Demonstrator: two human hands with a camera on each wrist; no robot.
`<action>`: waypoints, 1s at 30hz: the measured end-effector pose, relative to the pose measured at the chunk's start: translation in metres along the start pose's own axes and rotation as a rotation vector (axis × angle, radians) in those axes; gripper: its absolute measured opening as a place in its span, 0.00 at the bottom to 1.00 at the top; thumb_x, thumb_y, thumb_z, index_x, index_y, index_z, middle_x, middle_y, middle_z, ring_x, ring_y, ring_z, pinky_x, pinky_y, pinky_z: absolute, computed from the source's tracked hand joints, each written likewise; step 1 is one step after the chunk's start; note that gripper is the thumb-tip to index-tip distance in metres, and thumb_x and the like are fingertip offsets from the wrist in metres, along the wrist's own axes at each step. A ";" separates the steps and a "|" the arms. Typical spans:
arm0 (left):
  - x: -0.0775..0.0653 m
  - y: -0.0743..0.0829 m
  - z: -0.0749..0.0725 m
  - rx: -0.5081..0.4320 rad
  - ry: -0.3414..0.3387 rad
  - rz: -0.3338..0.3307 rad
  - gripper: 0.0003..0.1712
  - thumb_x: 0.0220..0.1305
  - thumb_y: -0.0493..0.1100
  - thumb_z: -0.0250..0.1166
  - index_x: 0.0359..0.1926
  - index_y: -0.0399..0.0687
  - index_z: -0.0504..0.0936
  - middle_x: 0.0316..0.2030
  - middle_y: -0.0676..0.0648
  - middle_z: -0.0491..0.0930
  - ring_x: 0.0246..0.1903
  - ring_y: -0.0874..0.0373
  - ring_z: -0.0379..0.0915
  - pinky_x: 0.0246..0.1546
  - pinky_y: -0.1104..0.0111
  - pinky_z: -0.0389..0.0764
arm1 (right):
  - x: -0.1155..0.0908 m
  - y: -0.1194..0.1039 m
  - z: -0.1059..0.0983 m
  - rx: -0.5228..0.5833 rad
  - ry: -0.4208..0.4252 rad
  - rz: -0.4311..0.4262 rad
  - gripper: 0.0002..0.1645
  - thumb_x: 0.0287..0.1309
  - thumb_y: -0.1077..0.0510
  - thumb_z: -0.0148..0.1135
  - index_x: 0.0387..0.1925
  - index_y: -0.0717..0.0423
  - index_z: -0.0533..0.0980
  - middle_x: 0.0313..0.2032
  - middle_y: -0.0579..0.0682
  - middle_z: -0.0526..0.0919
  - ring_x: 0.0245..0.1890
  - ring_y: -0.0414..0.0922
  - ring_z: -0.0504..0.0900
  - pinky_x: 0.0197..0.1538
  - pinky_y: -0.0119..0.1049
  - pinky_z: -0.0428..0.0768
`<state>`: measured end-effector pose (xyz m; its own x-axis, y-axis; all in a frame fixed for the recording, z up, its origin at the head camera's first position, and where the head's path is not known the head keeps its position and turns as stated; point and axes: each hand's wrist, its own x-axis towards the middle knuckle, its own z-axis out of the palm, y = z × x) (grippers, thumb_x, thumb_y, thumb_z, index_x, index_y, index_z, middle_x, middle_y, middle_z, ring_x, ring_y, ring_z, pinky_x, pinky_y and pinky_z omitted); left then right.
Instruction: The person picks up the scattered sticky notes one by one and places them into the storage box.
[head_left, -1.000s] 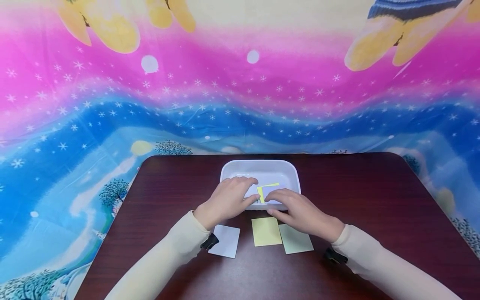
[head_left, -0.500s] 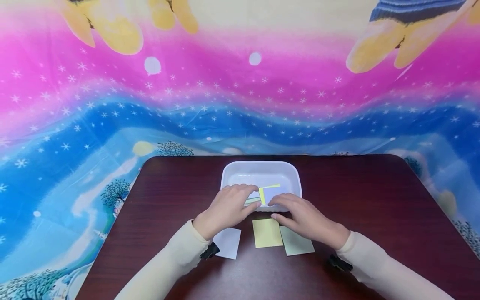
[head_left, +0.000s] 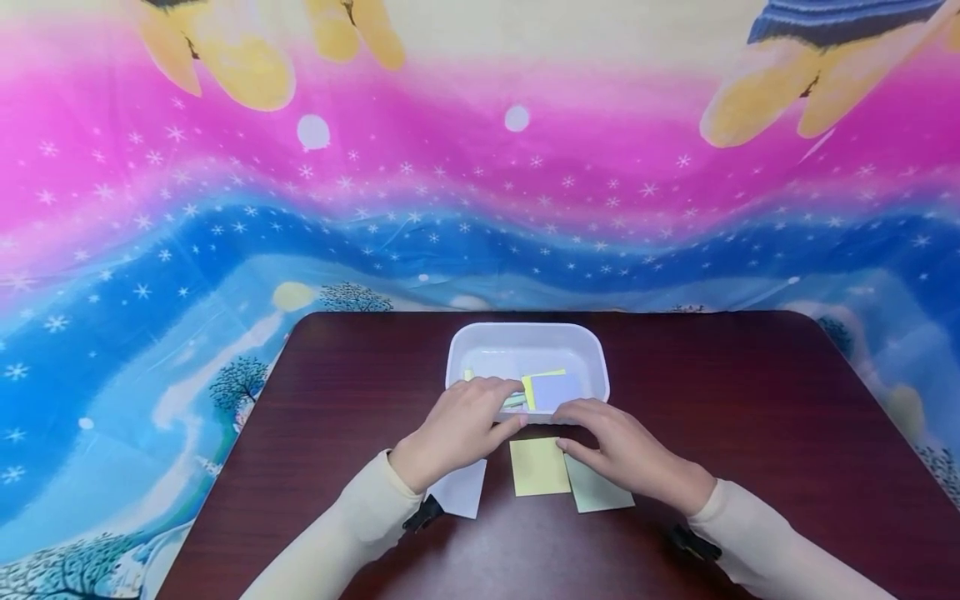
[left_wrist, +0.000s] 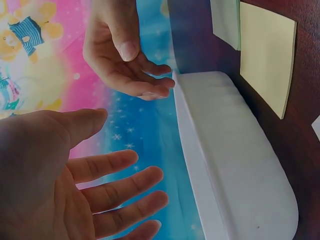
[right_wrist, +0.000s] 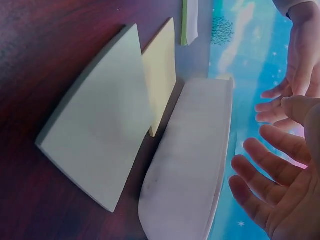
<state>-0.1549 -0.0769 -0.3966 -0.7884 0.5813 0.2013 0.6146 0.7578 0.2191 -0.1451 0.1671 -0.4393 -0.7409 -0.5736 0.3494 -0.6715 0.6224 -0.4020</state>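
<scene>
Head view up high and farthest off, facing forward and down: table (head_left: 712, 375) across the bottom, backdrop (head_left: 480, 183) above! Left wrist sits close, tipped sideways, table at frame right. Right wrist, also close, tips the opposite way, table at left. Both share the white tub (left_wrist: 225, 135) and yellow pad (left_wrist: 265, 57)!

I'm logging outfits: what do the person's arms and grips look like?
The left sleeve and right sleeve are long, plain and cream. A black fitting shows at the left wrist, a second black fitting at the right. The left grip and right grip are bare.
</scene>
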 end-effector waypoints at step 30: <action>-0.011 0.012 0.014 0.011 0.010 0.074 0.24 0.65 0.58 0.54 0.54 0.50 0.78 0.46 0.53 0.81 0.44 0.59 0.77 0.44 0.64 0.76 | -0.018 0.004 0.003 0.010 -0.028 0.027 0.16 0.57 0.44 0.61 0.46 0.41 0.78 0.45 0.31 0.77 0.48 0.31 0.74 0.49 0.37 0.76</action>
<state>-0.1394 -0.0700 -0.4100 -0.7404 0.6329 0.2264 0.6709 0.7161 0.1924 -0.1344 0.1776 -0.4498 -0.7577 -0.5715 0.3150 -0.6513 0.6322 -0.4197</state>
